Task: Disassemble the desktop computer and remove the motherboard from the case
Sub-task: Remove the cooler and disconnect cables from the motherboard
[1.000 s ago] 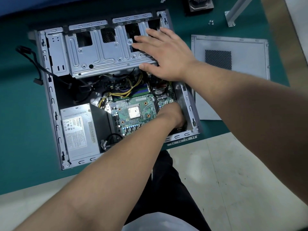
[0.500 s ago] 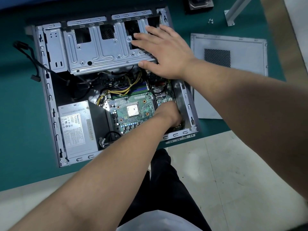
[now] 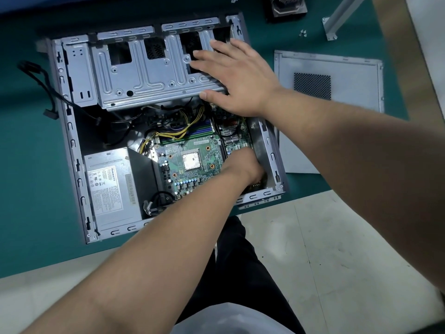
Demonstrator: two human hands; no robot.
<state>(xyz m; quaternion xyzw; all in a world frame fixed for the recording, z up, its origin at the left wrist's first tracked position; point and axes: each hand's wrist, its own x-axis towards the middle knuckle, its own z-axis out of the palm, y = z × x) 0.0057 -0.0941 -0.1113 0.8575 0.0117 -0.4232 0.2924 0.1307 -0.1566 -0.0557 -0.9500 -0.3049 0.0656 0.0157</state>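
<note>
Green motherboard (image 3: pixel 192 162) sitting inside open metal case (image 3: pixel 69 131) lying on teal mat (image 3: pixel 29 165). Left hand (image 3: pixel 243 167) reaching down at board's right edge, fingers hidden, cannot tell grip. Right hand (image 3: pixel 233 75) pressing flat on drive cage (image 3: pixel 144 75), fingers straight and spread. Power supply (image 3: pixel 110 186) sitting at case's near left; side panel (image 3: pixel 337 75) lying to right.

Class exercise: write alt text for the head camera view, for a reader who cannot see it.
A person reaches into an open desktop case on a green mat: the left hand is at the green motherboard's right edge, its fingers hidden, while the right hand lies flat on the metal drive cage. A power supply sits at lower left, and a removed side panel lies to the right.
</note>
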